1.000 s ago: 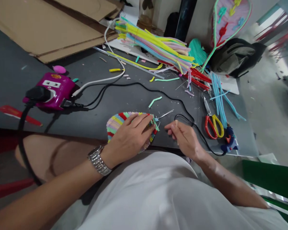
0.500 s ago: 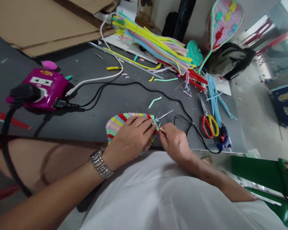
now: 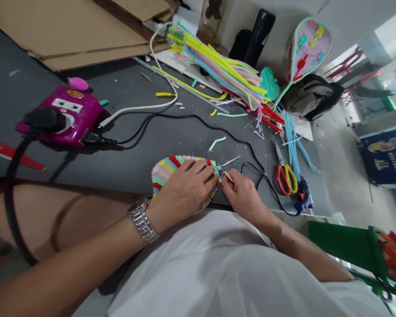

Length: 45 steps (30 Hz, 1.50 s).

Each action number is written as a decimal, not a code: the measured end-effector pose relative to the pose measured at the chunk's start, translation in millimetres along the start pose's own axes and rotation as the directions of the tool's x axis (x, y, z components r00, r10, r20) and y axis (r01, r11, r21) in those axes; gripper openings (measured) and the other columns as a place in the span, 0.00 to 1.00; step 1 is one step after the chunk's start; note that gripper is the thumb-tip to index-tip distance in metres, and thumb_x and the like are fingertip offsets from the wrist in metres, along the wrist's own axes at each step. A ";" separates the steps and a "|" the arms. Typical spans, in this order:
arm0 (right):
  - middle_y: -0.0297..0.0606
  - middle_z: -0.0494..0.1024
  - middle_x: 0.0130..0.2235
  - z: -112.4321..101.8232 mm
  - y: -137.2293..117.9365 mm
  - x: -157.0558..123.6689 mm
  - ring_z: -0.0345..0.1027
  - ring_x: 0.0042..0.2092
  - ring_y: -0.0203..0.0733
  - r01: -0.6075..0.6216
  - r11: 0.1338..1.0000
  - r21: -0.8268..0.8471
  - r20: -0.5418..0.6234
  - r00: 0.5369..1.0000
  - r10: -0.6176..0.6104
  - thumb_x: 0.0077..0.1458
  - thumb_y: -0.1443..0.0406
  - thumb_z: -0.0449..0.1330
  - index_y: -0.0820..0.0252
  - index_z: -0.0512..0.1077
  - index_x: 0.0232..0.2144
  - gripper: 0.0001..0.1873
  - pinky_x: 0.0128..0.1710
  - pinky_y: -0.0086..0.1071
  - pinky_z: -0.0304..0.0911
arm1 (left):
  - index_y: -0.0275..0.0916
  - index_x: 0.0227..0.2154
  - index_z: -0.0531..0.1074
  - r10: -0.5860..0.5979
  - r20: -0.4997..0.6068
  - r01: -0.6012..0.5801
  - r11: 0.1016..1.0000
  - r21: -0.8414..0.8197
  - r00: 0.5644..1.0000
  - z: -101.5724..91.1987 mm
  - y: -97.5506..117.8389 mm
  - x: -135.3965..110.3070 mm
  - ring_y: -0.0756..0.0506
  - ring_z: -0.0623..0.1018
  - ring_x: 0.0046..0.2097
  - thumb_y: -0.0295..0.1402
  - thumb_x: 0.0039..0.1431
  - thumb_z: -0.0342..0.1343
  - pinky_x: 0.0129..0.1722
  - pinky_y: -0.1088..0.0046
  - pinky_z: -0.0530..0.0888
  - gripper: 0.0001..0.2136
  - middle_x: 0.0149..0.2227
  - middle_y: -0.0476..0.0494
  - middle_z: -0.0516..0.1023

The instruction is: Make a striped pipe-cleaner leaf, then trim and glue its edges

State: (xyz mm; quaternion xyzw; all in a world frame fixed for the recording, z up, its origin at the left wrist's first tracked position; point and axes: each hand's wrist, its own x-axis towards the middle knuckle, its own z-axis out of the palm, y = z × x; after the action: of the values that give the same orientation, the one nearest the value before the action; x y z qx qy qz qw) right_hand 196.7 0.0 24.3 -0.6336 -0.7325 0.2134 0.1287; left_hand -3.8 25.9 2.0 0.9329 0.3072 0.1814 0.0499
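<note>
A flat oval piece (image 3: 166,168) made of striped pipe cleaners in several colours lies at the near edge of the grey table (image 3: 171,136). My left hand (image 3: 185,189), a metal watch on its wrist, lies on top of it with fingers bent and pressed down. My right hand (image 3: 240,193) sits at the piece's right edge, its fingertips pinched on a thin pale stick-like bit (image 3: 227,176) that I cannot name. A thin metal wire (image 3: 231,159) lies just beyond the fingers.
A magenta power strip (image 3: 64,115) with black and white cables sits at left. Red-and-yellow scissors (image 3: 285,174) and a blue glue gun (image 3: 302,193) lie at right. A heap of coloured pipe cleaners (image 3: 224,72), cardboard sheets (image 3: 69,31), a fan-shaped craft (image 3: 308,46) and a dark bag (image 3: 312,97) stand behind.
My right hand has moved left from the bare table to the edge of the striped piece and pinched there. My left hand has stayed on the piece.
</note>
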 end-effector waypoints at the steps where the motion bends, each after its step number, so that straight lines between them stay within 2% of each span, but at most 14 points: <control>1: 0.27 0.62 0.24 -1.0 -0.4 0.6 0.51 0.26 0.36 -0.007 1.000 0.009 0.016 1.000 0.007 0.65 0.66 0.51 0.53 0.55 0.27 0.13 0.28 0.31 0.46 | 0.34 0.50 0.73 0.001 0.005 -0.001 1.000 0.005 1.000 -0.6 -0.1 0.5 0.35 0.73 0.50 0.30 0.68 0.53 0.50 0.55 0.70 0.11 0.48 0.35 0.77; 10: 0.26 0.61 0.23 -8.8 -3.5 8.1 0.49 0.24 0.35 -0.035 0.999 -0.013 0.105 0.994 0.037 0.65 0.66 0.51 0.53 0.56 0.28 0.12 0.28 0.32 0.44 | 0.35 0.48 0.74 0.005 0.022 -0.005 1.000 0.005 1.000 -1.6 0.0 2.0 0.36 0.73 0.48 0.30 0.68 0.52 0.49 0.56 0.69 0.10 0.45 0.35 0.77; 14: 0.26 0.62 0.24 -8.9 -0.4 6.4 0.52 0.26 0.35 -0.016 0.999 0.037 0.093 0.996 0.013 0.67 0.64 0.50 0.53 0.57 0.28 0.12 0.28 0.31 0.47 | 0.34 0.49 0.74 0.006 0.027 -0.006 1.000 0.010 1.000 -3.0 0.6 1.9 0.36 0.73 0.49 0.30 0.68 0.52 0.49 0.56 0.69 0.11 0.46 0.35 0.77; 18: 0.31 0.68 0.29 -8.7 10.8 -2.2 0.60 0.30 0.36 0.102 0.989 0.107 -0.004 0.995 -0.102 0.66 0.66 0.52 0.55 0.65 0.32 0.08 0.32 0.30 0.56 | 0.33 0.50 0.74 0.002 -0.003 -0.002 1.000 -0.016 1.000 -2.0 0.5 1.5 0.35 0.73 0.50 0.29 0.67 0.54 0.50 0.55 0.69 0.11 0.48 0.33 0.77; 21: 0.36 0.72 0.34 -8.5 21.8 -5.7 0.66 0.36 0.39 0.246 0.969 0.033 -0.070 0.967 -0.243 0.65 0.67 0.55 0.56 0.69 0.36 0.04 0.37 0.31 0.62 | 0.34 0.48 0.74 0.004 -0.016 -0.004 1.000 -0.029 1.000 -0.5 -0.1 1.5 0.36 0.73 0.50 0.29 0.67 0.54 0.48 0.56 0.69 0.10 0.48 0.34 0.78; 26: 0.40 0.73 0.36 -9.7 29.1 2.1 0.68 0.38 0.42 0.364 0.921 -0.139 -0.004 0.930 -0.368 0.67 0.68 0.52 0.56 0.69 0.33 0.10 0.35 0.31 0.61 | 0.35 0.47 0.74 0.002 -0.001 -0.002 1.000 -0.008 1.000 -0.1 -0.6 1.6 0.36 0.73 0.48 0.29 0.67 0.53 0.47 0.57 0.69 0.09 0.45 0.35 0.78; 30: 0.39 0.73 0.35 -12.9 26.8 11.2 0.68 0.38 0.41 0.395 0.915 -0.077 -0.011 0.918 -0.397 0.66 0.69 0.54 0.56 0.68 0.31 0.09 0.35 0.31 0.61 | 0.35 0.48 0.74 0.001 0.029 -0.002 1.000 0.025 1.000 -0.6 -0.3 1.8 0.36 0.73 0.48 0.30 0.68 0.52 0.48 0.56 0.70 0.10 0.46 0.35 0.77; 35: 0.33 0.71 0.30 -16.0 21.5 21.5 0.64 0.33 0.39 0.336 0.935 0.115 -0.049 0.942 -0.333 0.60 0.70 0.62 0.56 0.67 0.28 0.10 0.36 0.32 0.59 | 0.35 0.50 0.74 -0.001 0.037 0.001 1.000 0.012 0.999 -0.2 -0.6 1.3 0.36 0.73 0.49 0.30 0.68 0.53 0.49 0.55 0.70 0.11 0.47 0.35 0.77; 38: 0.31 0.70 0.28 -16.4 18.1 31.5 0.63 0.32 0.37 0.237 0.956 0.175 0.001 0.970 -0.241 0.55 0.71 0.64 0.57 0.67 0.25 0.12 0.34 0.31 0.57 | 0.35 0.50 0.74 0.011 0.019 -0.011 1.000 0.018 1.000 -0.1 -1.0 0.9 0.35 0.73 0.50 0.31 0.68 0.53 0.49 0.55 0.70 0.12 0.48 0.35 0.76; 41: 0.29 0.70 0.27 -18.9 14.8 41.3 0.61 0.31 0.35 0.169 0.965 0.201 0.088 0.978 -0.190 0.53 0.72 0.66 0.58 0.66 0.23 0.13 0.33 0.30 0.55 | 0.35 0.50 0.75 0.014 0.010 -0.014 1.000 0.026 1.000 0.0 -1.4 0.9 0.35 0.72 0.49 0.31 0.68 0.53 0.49 0.54 0.70 0.12 0.48 0.34 0.76; 43: 0.28 0.70 0.26 -24.1 11.6 43.8 0.60 0.30 0.34 0.144 0.958 0.249 0.111 0.978 -0.176 0.54 0.69 0.67 0.58 0.68 0.24 0.12 0.32 0.29 0.54 | 0.35 0.50 0.75 0.005 0.011 -0.005 1.000 0.026 1.000 0.5 -1.6 0.7 0.35 0.72 0.48 0.30 0.68 0.53 0.49 0.54 0.70 0.12 0.47 0.35 0.76; 45: 0.29 0.70 0.27 -32.1 7.8 40.8 0.59 0.28 0.33 0.120 0.933 0.340 0.037 0.989 -0.141 0.60 0.62 0.64 0.59 0.71 0.26 0.12 0.30 0.30 0.55 | 0.36 0.51 0.75 0.004 0.009 -0.005 1.000 0.017 1.000 1.5 -2.1 0.1 0.36 0.73 0.48 0.30 0.68 0.53 0.49 0.55 0.70 0.12 0.46 0.36 0.77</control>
State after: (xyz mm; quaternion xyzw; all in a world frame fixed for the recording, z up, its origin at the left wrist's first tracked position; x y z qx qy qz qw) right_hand 211.5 45.7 45.4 -0.5455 -0.7291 0.3456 0.2265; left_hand -4.3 27.7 0.3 0.9348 0.3064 0.1746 0.0428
